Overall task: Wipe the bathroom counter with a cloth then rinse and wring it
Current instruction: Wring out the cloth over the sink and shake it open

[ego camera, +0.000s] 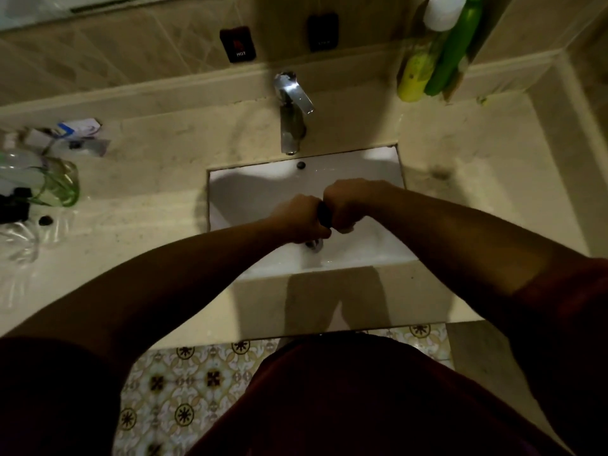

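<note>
Over the sink (237,189), hands hide most of the cloth (325,214).

Beige stone worktop (158,199) is carrying clear plastic bottle (36,176) + small packets (79,130) at left, green bottles (437,57) standing back right by wall.

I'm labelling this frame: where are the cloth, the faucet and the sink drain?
cloth (325,214): head view, dark strip showing between the two fists.
faucet (291,126): head view, middle of the spout.
sink drain (313,244): head view, metal rim below the hands.
</note>
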